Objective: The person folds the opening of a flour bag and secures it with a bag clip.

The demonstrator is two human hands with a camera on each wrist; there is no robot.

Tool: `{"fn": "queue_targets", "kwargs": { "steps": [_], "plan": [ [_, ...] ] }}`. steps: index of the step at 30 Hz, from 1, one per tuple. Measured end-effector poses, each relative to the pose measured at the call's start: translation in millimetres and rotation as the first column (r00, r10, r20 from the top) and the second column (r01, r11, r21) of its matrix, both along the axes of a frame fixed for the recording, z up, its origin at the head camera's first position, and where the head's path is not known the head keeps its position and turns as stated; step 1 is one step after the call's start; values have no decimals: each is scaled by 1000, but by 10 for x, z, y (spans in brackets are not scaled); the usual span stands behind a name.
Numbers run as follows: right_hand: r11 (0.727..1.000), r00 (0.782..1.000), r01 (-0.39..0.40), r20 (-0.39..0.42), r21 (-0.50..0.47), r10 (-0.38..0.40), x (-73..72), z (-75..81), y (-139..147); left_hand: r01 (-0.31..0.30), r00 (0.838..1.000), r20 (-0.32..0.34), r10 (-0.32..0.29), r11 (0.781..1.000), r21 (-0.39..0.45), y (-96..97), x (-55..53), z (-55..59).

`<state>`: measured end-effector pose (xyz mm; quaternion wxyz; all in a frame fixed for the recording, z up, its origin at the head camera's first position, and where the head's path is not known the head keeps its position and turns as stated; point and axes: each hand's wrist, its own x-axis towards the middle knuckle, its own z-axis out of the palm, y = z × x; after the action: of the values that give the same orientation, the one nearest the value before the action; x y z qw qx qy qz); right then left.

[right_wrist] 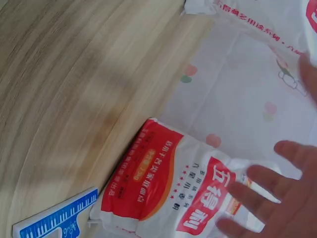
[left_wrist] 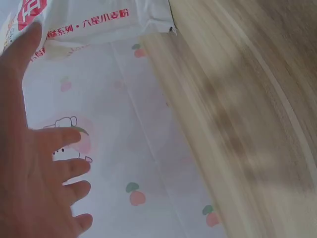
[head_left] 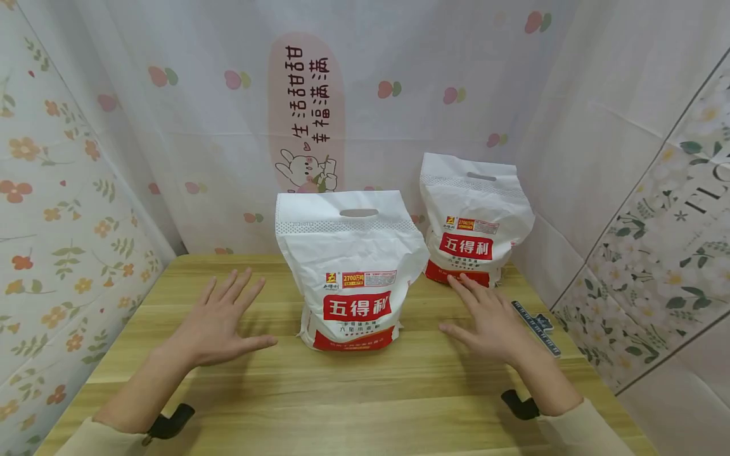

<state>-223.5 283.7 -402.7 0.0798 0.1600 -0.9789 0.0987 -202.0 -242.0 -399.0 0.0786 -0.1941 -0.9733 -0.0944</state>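
A white flour bag point(head_left: 356, 272) with red labels and a slotted handle stands upright mid-table. To its left my left hand point(head_left: 219, 323) hovers over the wood, fingers spread, thumb pointing at the bag, nothing held. My right hand point(head_left: 487, 323) is on the bag's other side, also spread and holding nothing. Behind that hand a second flour bag point(head_left: 476, 221) of the same kind stands at the back right; the fingertips overlap its lower edge in the head view. The right wrist view shows this second bag point(right_wrist: 163, 183) beyond the fingers, with a gap of table between.
A blue ruler-like piece point(head_left: 536, 326) with white markings lies on the wooden table point(head_left: 342, 405) right of my right hand. Printed curtains point(head_left: 217, 139) hang close behind the table and along both sides. Each wrist wears a black mount point(head_left: 171, 421).
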Motion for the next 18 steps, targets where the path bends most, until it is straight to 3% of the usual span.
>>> {"fn": "queue_targets", "kwargs": {
  "steps": [4, 8, 11, 15, 16, 18],
  "plan": [
    [987, 1000, 4, -4, -159, -5, -41, 17, -7, -1, 997, -75, 6, 998, 64, 28, -15, 62],
    [928, 1000, 3, 9, -372, 0, -74, 45, -28, 63, 980, -197, -18, 973, 224, 100, -19, 183],
    [878, 1000, -3, 2, -478, 4, -98, 96, -65, 177, 940, -337, -61, 928, 327, 195, -32, 361],
    [822, 1000, 15, 17, -569, -6, -135, 171, -123, 325, 857, -500, -123, 882, 342, 364, -95, 715],
    [810, 1000, 21, 21, -586, -11, -144, 187, -139, 349, 845, -517, -138, 875, 336, 411, -117, 809],
    [791, 999, 39, 38, -611, -20, -168, 208, -165, 370, 838, -521, -162, 870, 324, 511, -167, 986]
  ]
}}
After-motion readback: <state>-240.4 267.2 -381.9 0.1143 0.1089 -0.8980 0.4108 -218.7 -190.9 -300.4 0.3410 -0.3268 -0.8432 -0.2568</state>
